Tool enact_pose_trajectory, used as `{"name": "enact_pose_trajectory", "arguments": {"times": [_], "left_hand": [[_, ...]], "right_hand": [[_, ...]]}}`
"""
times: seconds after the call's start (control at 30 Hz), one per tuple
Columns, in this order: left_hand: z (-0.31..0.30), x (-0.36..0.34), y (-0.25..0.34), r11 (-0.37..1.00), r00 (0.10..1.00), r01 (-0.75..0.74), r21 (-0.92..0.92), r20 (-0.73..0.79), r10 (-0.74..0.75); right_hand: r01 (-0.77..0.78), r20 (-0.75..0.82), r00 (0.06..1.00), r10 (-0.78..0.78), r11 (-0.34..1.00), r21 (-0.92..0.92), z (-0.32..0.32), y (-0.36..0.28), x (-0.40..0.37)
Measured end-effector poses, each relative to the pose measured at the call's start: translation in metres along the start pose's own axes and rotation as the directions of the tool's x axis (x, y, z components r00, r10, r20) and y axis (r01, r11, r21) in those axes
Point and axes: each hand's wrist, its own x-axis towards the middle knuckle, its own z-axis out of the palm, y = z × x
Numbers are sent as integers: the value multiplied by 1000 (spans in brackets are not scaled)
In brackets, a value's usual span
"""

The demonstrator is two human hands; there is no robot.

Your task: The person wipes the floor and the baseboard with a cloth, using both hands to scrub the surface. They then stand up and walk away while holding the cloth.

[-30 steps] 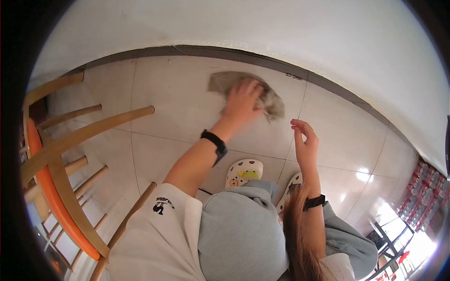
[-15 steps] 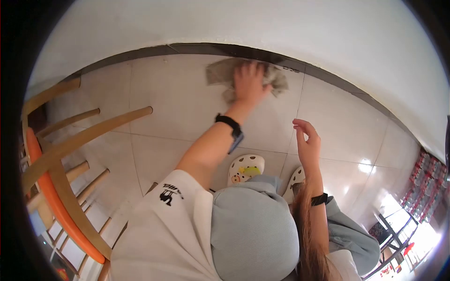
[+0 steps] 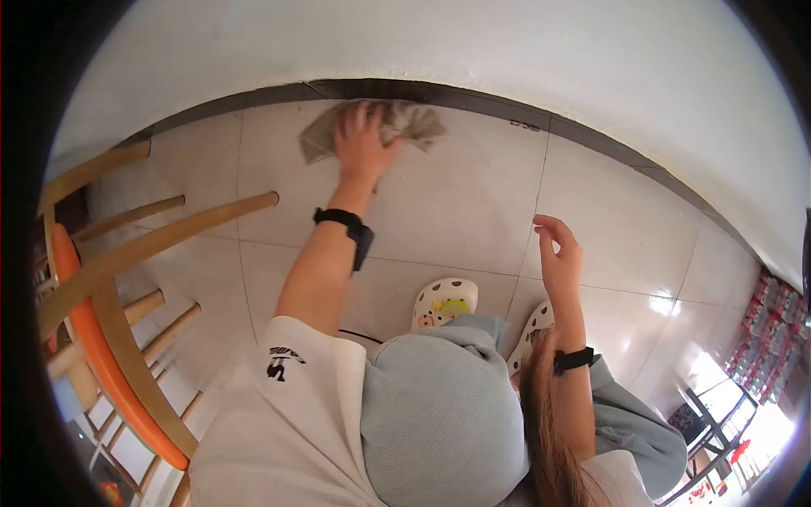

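My left hand presses down on a crumpled grey-beige cloth, its fingers spread over the folds and gripping them. The cloth lies on the tiled floor, close against the dark baseboard. Part of it is hidden under the palm. My right hand hangs loosely in the air above the floor, in front of my right knee. Its fingers are bent, with a gap between thumb and forefinger, and nothing is in it.
At the left stands a wooden chair with an orange edge, its legs pointing toward the floor beside me. A white wall rises ahead. My white clogs are beneath me. A dark metal-framed stand and patterned fabric are at the right.
My left hand has slid the cloth to the left along the baseboard. My right hand has hardly moved.
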Motion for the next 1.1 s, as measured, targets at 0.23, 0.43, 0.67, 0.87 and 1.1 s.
{"name": "enact_pose_trajectory", "arguments": {"times": [0.23, 0.43, 0.67, 0.87, 1.1], "left_hand": [[3, 3, 9, 999, 999, 34, -23, 5, -34], [15, -4, 150, 919, 932, -311, -242, 111, 345], [-7, 4, 92, 960, 948, -212, -181, 202, 247], [-20, 14, -78, 1000, 995, -18, 8, 98, 17], [-6, 28, -153, 935, 939, 343, 84, -66, -339]], "right_hand": [[8, 15, 1000, -8, 999, 31, 3, 18, -6], [-26, 10, 1000, 27, 998, -62, -1, 39, 13], [79, -34, 996, -84, 988, -132, -30, 19, 49], [61, -28, 997, -65, 989, -135, -36, 31, 44], [-8, -15, 1000, 5, 990, -143, -25, 33, 16]]}}
